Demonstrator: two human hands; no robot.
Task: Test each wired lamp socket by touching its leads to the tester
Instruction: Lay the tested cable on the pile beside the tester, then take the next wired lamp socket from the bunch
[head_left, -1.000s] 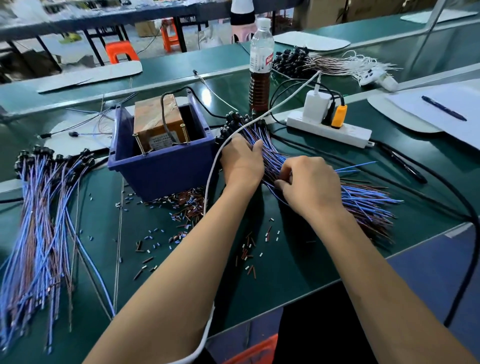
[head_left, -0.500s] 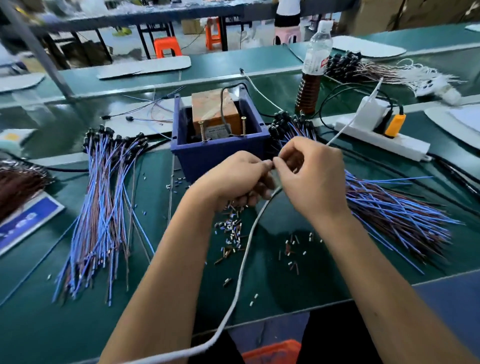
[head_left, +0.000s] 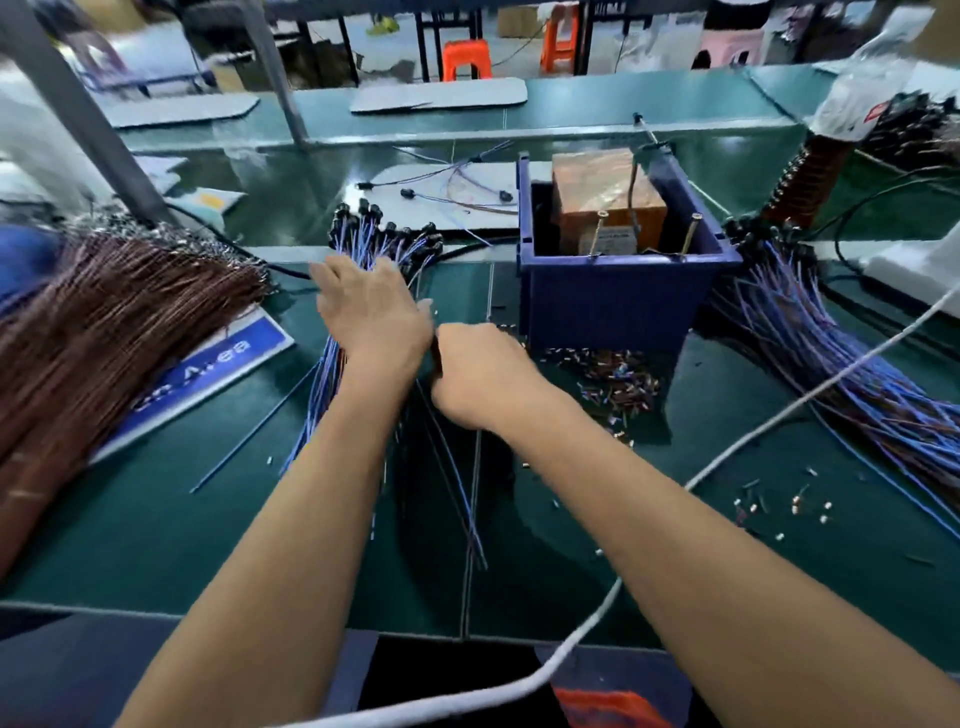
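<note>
the left hand (head_left: 371, 306) lay palm-down with its fingers straight and relaxed, spread over the bundle of wired lamp sockets (head_left: 387, 236), whose small black round socket heads fanned out at the far end and whose thin blue and brown leads ran back under the wrist toward the table edge; the right hand (head_left: 480, 374) sat just beside it, fingers curled inward, and seemed to pinch something dark and thin at the thumb side, though the blur made it impossible to tell what; the tester (head_left: 608, 200), a blocky brown-orange transformer with two brass screws standing up at its front, sat inside a square dark-blue plastic bin (head_left: 613, 301) just right of the hands; a scatter of short stripped insulation bits (head_left: 618, 376) lay on the smooth green table (head_left: 156, 519) in front of the bin; a second bundle (head_left: 810, 338) of blue leads sprawled to the right of the bin; on the far left a thick brush-like mass of brown wires (head_left: 104, 332) lay over a blue and white printed sign (head_left: 218, 369); a white braided cable (head_left: 779, 415) ran in a curve from the right edge across the table to the near edge.
</note>
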